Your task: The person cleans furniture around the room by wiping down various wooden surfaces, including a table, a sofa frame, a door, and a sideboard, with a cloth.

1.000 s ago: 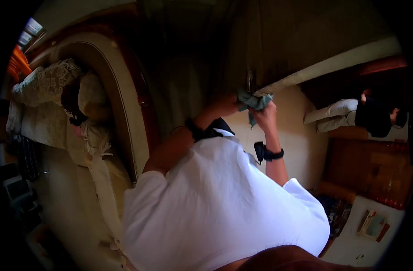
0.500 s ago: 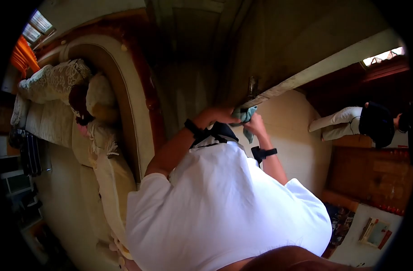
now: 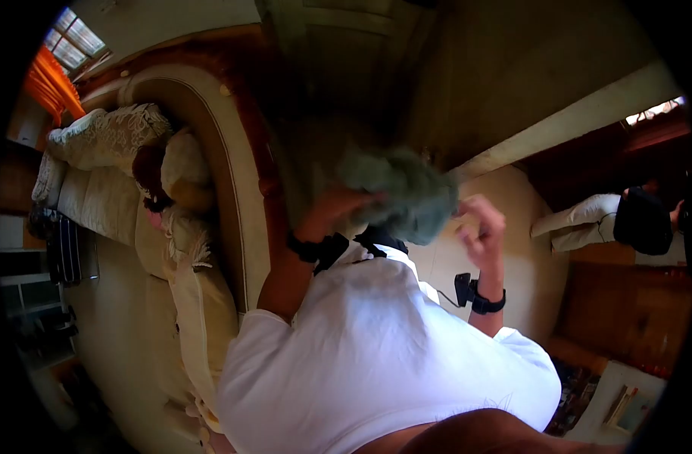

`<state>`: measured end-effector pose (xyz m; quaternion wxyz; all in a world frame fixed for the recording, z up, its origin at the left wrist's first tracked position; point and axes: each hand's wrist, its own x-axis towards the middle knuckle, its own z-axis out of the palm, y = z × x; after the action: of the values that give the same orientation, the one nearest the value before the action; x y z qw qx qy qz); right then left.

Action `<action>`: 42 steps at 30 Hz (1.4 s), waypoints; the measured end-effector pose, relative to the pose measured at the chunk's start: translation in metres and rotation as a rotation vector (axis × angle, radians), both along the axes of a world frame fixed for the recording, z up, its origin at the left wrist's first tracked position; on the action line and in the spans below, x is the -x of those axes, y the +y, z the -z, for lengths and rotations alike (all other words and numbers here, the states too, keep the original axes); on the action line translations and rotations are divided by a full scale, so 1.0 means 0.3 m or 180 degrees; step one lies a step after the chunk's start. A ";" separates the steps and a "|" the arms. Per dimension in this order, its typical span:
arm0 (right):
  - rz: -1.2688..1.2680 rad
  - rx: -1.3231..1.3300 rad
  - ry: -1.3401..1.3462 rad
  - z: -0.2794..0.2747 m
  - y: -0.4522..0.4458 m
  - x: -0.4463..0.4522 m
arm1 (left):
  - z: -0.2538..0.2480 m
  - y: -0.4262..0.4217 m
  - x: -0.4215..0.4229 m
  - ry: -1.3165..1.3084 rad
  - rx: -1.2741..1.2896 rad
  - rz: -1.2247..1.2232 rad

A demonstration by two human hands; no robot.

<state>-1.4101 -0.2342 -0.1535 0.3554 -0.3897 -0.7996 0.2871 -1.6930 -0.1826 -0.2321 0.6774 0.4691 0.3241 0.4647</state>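
A grey-green cloth (image 3: 406, 193), smeared by motion, hangs spread out in front of my waist, by the dark door. My left hand (image 3: 338, 208) is closed on the cloth's left side; some of its fingers are blurred. At the cloth's right edge my right hand (image 3: 484, 225) is raised with its fingers apart and partly bent. Whether a fingertip touches the cloth is hard to make out. Each wrist wears a black band, and a thin cable runs near the right one.
A large dark door (image 3: 528, 83) with a pale edge stands ahead. To the left is a wood-framed sofa (image 3: 210, 113) with cushions and lace covers. Another person in light trousers (image 3: 584, 219) stands to the right. Pale floor (image 3: 512, 189) lies beyond my right hand.
The cloth was bunched small between both hands beside the door's edge; now it is spread wider and blurred. My right hand has come off it and moved right, its fingers parted.
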 end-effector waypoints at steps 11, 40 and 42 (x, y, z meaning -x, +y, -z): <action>0.1973 -0.1158 -0.0099 0.504 0.358 -0.107 | 0.086 0.187 -0.290 -0.0631 0.0813 -0.0871; 0.1206 0.0668 0.3182 0.582 0.344 -0.108 | 0.090 0.300 -0.335 0.0365 -0.0362 -0.0925; 0.1225 0.0649 0.3173 0.580 0.331 -0.113 | 0.019 0.214 -0.293 0.0466 -0.0125 -0.0339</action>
<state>-1.3763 -0.1349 -0.3274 0.6980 -0.3782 -0.4165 0.4430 -1.6050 -0.1184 -0.2378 0.6170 0.4970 0.3881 0.4708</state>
